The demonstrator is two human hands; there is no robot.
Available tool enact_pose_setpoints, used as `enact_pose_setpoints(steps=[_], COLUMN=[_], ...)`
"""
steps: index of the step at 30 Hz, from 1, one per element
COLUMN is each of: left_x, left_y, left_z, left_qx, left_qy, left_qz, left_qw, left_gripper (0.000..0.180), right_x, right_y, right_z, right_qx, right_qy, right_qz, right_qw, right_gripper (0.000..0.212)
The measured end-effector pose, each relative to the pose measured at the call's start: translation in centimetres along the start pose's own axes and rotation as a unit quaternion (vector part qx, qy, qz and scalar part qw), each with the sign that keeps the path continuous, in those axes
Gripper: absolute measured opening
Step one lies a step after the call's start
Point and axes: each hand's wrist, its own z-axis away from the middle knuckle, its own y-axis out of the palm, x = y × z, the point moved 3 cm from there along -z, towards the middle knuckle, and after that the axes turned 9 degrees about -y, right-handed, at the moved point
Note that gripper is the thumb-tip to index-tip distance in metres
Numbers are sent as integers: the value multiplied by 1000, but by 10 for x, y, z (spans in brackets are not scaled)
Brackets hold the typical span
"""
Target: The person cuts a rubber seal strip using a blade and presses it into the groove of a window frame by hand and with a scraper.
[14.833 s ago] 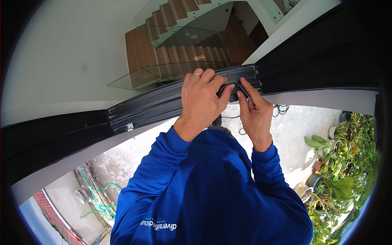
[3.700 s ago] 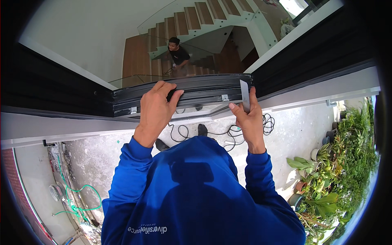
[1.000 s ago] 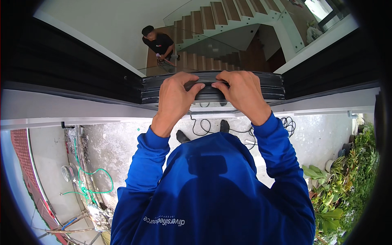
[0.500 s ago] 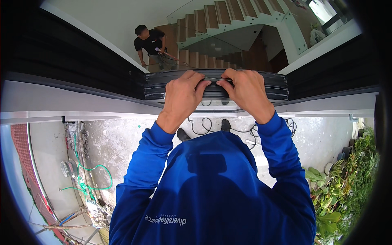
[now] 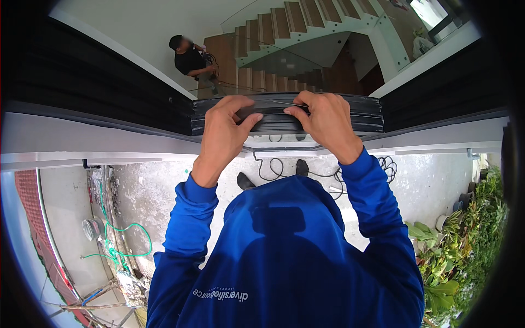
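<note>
A thin, pale, wire-like strand (image 5: 283, 102) runs along the grooved black sliding frame track (image 5: 268, 127) in front of me. My right hand (image 5: 328, 117) holds the strand between bent thumb and index finger at the track's right half. Farther left, my left hand (image 5: 225, 123) rests over the track with its thumb and fingers apart. Its fingertips are close to the strand's left part and slightly blurred. Whether they touch it I cannot make out.
Beyond the track stands a person (image 5: 192, 61) in a dark shirt near the stairs (image 5: 273, 30) and glass railing. Black cable (image 5: 268, 169) loops on the concrete floor (image 5: 147, 186) below me. A green hose (image 5: 147, 240) lies left, potted plants (image 5: 454, 240) right.
My left hand has slid left and its thumb has parted from its fingers. My right hand has barely moved. The other person has turned and shifted slightly left.
</note>
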Motion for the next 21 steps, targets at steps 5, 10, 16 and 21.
enact_pose_setpoints(steps=[5,10,16,21], left_x=[2,1,4,3], left_y=[-27,-54,-60,-48], left_z=[12,21,13,8], left_qx=[6,22,77,-65], left_qy=[-64,-49,-158,6], left_qz=[14,-14,-116,-170], left_qw=[998,998,978,983], left_gripper=[31,25,22,18], right_x=[-6,-5,-4,1], right_y=[3,3,4,0], right_z=[1,0,0,-1], right_qx=[-18,-11,-12,-10], right_qy=[-27,-20,-19,-13], right_qz=[-2,-4,-5,-4], right_qw=[999,1000,1000,1000], right_gripper=[30,31,32,32])
